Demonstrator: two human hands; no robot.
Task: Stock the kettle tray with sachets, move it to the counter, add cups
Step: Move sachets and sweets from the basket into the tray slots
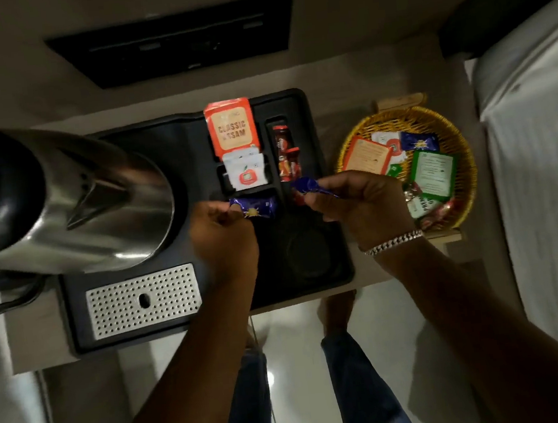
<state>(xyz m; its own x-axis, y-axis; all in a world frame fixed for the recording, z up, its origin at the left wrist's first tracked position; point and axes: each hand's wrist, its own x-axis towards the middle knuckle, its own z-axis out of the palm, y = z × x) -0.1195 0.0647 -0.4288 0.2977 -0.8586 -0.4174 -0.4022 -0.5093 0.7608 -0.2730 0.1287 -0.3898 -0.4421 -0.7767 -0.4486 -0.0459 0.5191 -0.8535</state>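
Blue sachets were pinched in both hands over the black tray [294, 106]: the left hand [224, 230] held one sachet [257, 207] lying crosswise in the tray's small front slot, just in front of the white packets [245, 171]. The right hand [355, 199] held a second sachet [306, 186], long axis pointing left toward that slot. Judged from this, the left was nearer, and the basket [447, 121] of spare sachets sat beside the tray, off its right edge.

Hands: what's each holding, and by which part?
Left hand pinches a blue sachet by its left end; right hand holds another blue sachet by its right end.
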